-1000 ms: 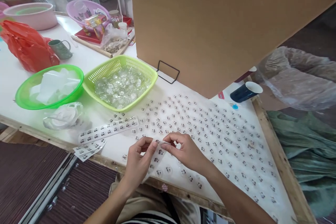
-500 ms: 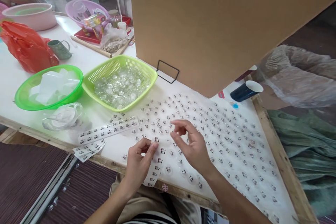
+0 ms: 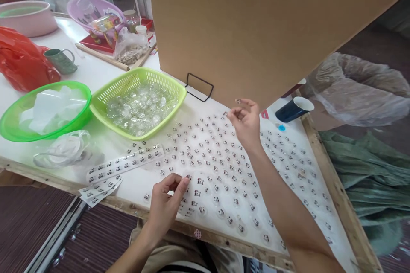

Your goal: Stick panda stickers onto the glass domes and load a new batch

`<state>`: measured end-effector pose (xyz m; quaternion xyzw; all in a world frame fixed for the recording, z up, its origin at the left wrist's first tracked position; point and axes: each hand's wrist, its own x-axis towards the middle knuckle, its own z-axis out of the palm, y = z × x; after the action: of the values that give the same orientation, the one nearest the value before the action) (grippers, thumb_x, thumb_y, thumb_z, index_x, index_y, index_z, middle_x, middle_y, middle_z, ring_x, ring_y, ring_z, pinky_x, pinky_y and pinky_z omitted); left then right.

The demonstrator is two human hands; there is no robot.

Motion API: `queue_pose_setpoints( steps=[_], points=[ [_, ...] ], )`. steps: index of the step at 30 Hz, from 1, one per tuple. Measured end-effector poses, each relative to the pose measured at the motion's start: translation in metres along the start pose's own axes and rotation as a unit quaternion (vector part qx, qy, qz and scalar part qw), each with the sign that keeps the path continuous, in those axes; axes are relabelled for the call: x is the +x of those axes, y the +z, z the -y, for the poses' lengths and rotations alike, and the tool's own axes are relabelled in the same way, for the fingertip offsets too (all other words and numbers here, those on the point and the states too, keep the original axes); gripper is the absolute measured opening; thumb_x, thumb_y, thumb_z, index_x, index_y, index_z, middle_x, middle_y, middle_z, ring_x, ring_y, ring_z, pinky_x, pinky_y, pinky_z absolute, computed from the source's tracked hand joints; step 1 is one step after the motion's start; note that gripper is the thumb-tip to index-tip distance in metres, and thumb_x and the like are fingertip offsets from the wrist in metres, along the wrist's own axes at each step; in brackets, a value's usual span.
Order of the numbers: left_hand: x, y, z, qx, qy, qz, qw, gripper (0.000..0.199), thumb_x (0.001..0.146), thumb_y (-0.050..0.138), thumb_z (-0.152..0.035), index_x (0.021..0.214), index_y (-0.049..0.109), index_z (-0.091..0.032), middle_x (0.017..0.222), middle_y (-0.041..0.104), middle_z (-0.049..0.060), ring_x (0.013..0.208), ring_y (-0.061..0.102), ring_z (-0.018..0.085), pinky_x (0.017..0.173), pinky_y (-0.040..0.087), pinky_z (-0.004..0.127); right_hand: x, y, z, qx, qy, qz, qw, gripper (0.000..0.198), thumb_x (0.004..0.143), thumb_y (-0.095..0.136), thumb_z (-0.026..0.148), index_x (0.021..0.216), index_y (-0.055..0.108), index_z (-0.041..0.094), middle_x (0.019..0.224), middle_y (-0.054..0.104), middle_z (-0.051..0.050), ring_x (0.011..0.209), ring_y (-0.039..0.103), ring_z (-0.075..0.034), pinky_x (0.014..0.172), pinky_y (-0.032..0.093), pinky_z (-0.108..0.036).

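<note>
My left hand (image 3: 167, 200) pinches the upper end of a strip of panda stickers (image 3: 195, 193) between thumb and forefinger, near the table's front edge. Farther off, beneath the cardboard, my right hand (image 3: 248, 128) has a tiny panda sticker (image 3: 238, 101) on one raised fingertip. Its other fingers are bent close over the far rows of discs. Clear round discs (image 3: 236, 201), each bearing a panda picture, lie in rows across the white table. Left of them rest another sticker strip (image 3: 124, 163) and some short pieces of strip (image 3: 100, 192).
A yellow-green basket (image 3: 137, 135) holds many clear discs; a green bowl (image 3: 83, 113) of white sheets stands beside it. Tall cardboard (image 3: 256, 30) rises behind a black wire stand (image 3: 200, 87). A dark cup (image 3: 291, 111) lies tipped near the table's wooden right edge (image 3: 333, 179).
My right hand has moved away from the left hand, forward and to the right, towards the far rows of discs. My left hand keeps its grip on the strip. The view has shifted slightly.
</note>
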<state>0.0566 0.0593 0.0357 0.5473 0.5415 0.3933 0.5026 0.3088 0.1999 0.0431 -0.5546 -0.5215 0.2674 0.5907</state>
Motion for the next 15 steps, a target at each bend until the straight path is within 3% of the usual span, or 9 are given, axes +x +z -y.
queue_pose_setpoints(
  steps=[3,6,15],
  points=[
    [0.002,0.0,0.003,0.005,-0.002,0.007,1.0,0.038,0.091,0.057,-0.045,0.065,0.053,-0.017,0.058,0.044,-0.003,0.057,0.04,0.012,0.055,0.034,0.021,0.055,-0.002,-0.063,-0.075,0.064,-0.012,0.995,0.046,0.076,0.055,0.017,0.117,0.036,0.024,0.078,0.056,0.001,0.075,0.059,-0.017,0.073,0.048,-0.032],
    [0.004,-0.003,0.007,0.007,-0.007,0.007,1.0,0.038,0.09,0.057,-0.045,0.065,0.053,-0.018,0.059,0.044,-0.003,0.057,0.04,0.012,0.056,0.033,0.022,0.082,0.003,-0.106,-0.126,0.102,0.015,0.987,0.045,0.073,0.054,0.015,0.114,0.037,0.021,0.074,0.056,0.002,0.069,0.057,-0.016,0.069,0.046,-0.03],
    [0.011,-0.008,0.009,-0.002,-0.022,0.004,1.0,0.037,0.09,0.057,-0.045,0.065,0.05,-0.019,0.059,0.041,-0.003,0.058,0.039,0.012,0.055,0.033,0.022,0.1,0.012,-0.143,-0.232,0.125,0.072,0.962,0.049,0.074,0.048,0.017,0.122,0.036,0.018,0.082,0.063,-0.003,0.067,0.058,-0.017,0.062,0.044,-0.029]
  ],
)
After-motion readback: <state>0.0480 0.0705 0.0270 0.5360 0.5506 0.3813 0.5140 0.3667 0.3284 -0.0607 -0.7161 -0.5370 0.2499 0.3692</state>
